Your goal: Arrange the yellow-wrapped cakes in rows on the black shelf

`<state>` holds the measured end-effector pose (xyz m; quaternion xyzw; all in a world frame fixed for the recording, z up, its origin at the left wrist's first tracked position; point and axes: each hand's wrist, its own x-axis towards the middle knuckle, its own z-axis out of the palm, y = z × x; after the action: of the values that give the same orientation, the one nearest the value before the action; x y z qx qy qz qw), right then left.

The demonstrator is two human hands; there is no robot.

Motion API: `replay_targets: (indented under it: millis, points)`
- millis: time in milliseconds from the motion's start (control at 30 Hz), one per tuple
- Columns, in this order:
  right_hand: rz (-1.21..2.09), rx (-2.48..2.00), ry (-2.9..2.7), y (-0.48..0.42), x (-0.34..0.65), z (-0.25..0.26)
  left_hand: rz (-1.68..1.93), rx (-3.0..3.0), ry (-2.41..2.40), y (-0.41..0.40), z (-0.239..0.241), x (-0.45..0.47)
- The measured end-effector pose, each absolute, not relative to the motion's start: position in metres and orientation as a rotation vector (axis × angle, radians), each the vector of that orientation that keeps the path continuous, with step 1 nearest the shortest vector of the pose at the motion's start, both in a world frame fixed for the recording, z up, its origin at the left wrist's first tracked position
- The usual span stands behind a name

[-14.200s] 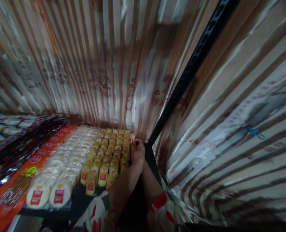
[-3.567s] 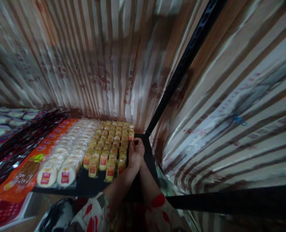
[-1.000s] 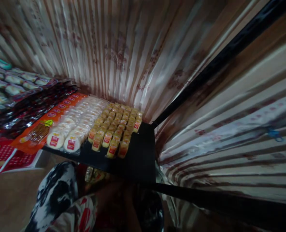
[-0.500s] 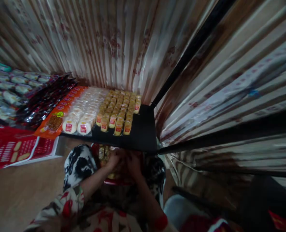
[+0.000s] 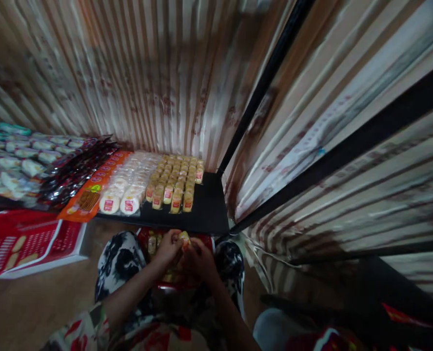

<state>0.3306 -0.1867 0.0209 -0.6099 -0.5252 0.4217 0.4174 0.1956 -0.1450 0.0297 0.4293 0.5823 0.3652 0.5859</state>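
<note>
My left hand (image 5: 168, 249) and my right hand (image 5: 202, 262) meet over a red container (image 5: 172, 286) between my knees. Between their closed fingers is a small wrapped yellow cake (image 5: 184, 239), with a red patch on its wrapper. More wrapped yellow cakes (image 5: 152, 243) lie inside the container, partly covered by my hands and forearms. Just beyond, rows of similar yellow packs (image 5: 176, 201) stand on a black shelf (image 5: 206, 214), most with red labels on the front.
Left of the yellow packs are clear-wrapped white round cakes (image 5: 110, 204), an orange packet (image 5: 83, 200), dark shiny packets (image 5: 65, 180) and whitish packs (image 5: 9, 163). A red-and-white box (image 5: 29, 243) sits lower left. Black posts (image 5: 255, 105) and a draped striped sheet (image 5: 147, 73) border the shelf.
The view has shifted, so the shelf sits lower. My hands, earlier blurred and down in the container, now show a wrapped yellow cake held up between the fingers.
</note>
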Motion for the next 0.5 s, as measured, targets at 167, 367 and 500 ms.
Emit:
replay_targets:
  millis: [167, 367, 500]
  points:
    - [0.965, -1.498, -1.244, -0.171, 0.346, 0.041, 0.835, 1.36, 1.359, -0.129, 0.064, 0.212]
    - [0.836, -1.521, -1.264, -0.137, 0.37, 0.054, 0.812, 1.618, 1.369, -0.099, 0.098, 0.233]
    - [0.775, -1.498, -1.099, -0.108, 0.377, 0.055, 0.95, 1.575, 1.368, -0.088, 0.101, 0.258]
